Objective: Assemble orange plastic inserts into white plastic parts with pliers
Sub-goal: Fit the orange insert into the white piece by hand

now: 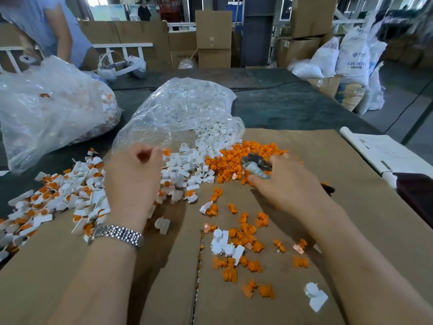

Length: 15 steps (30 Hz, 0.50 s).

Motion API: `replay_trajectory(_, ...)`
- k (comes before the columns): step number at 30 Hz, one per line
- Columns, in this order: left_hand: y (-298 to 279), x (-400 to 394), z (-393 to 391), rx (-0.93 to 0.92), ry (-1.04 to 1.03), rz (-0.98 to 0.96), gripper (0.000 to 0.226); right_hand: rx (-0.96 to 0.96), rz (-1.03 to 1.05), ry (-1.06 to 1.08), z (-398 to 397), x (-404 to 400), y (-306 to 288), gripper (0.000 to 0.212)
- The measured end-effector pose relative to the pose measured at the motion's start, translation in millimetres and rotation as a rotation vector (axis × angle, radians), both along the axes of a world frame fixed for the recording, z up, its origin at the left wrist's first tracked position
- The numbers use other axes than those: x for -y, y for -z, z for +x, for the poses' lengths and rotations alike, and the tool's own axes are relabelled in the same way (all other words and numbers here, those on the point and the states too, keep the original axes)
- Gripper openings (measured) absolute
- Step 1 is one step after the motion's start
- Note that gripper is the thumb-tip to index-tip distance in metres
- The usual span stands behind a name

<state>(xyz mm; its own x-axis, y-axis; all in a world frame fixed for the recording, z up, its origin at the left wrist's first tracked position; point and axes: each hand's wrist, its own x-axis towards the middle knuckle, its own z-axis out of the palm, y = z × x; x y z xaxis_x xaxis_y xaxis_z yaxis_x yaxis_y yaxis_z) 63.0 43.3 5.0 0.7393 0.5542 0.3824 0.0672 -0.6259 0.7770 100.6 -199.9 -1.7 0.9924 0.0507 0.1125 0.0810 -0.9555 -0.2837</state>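
My left hand [133, 181], a metal watch on its wrist, hovers over the loose white plastic parts [187, 167]. Its curled fingertips pinch what looks like a small orange insert [166, 151], blurred by motion. My right hand [290, 186] grips the pliers [255, 165]. Their grey jaws point left at the edge of the heap of orange inserts [232, 160]. More inserts and a few white parts [243, 238] lie scattered between my forearms. White parts with orange fitted in them [58, 202] are piled at the left.
A brown cardboard sheet [363, 207] covers the dark table [293, 106]. A clear bag of white parts [182, 109] lies open behind the heaps, with a larger bag [46, 109] at the left. Papers [386, 153] lie at the right edge. A person [46, 26] stands at the far left.
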Motion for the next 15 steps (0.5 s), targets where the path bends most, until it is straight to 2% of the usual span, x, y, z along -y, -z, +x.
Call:
replay_trajectory(2, 0, -12, 2, -0.018, -0.189, 0.196, 0.016, 0.005, -0.083, 0.014, 2, -1, 6, 0.043)
replay_trajectory(4, 1, -16, 4, -0.016, -0.245, 0.278, 0.013, 0.011, -0.113, 0.01, 3, -1, 9, 0.048)
replay_trajectory(8, 9, -6, 6, -0.01, 0.065, 0.516, 0.019, 0.0, -0.153, 0.009, 4, -2, 8, 0.057)
replay_trajectory(12, 17, 7, 12, -0.342, 0.222, 0.709, 0.032, -0.003, -0.145, -0.005, 4, -2, 8, 0.06)
replay_trajectory(15, 24, 8, 15, -0.408, 0.285, 0.737, 0.026, -0.002, -0.152, -0.01, 4, -1, 9, 0.063)
